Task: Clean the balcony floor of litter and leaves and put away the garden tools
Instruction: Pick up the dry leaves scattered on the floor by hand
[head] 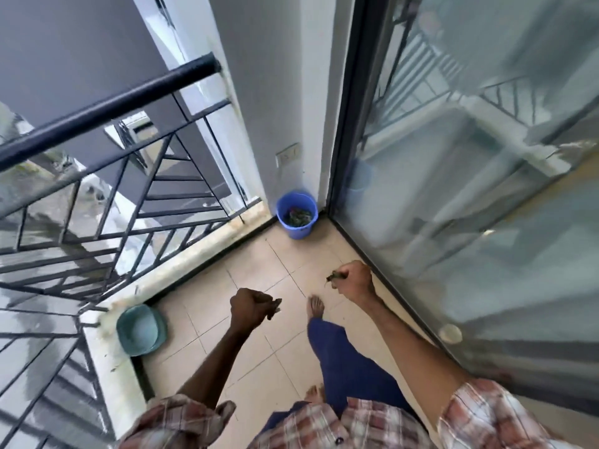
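My left hand point(249, 307) is a fist gripping dry leaves point(275, 306) that stick out on its right side. My right hand point(355, 280) is also fisted, holding a small clump of leaves point(334, 277) that pokes out to its left. Both hands hang above the beige tiled balcony floor point(259, 358). A blue bucket point(296, 213) with dark leaf litter inside stands in the far corner, well ahead of both hands.
A teal basin point(141, 328) sits on the floor at the left by the low kerb. A black metal railing point(107, 163) runs along the left side. A glass sliding door point(470, 189) bounds the right. My bare feet point(316, 307) are on the tiles.
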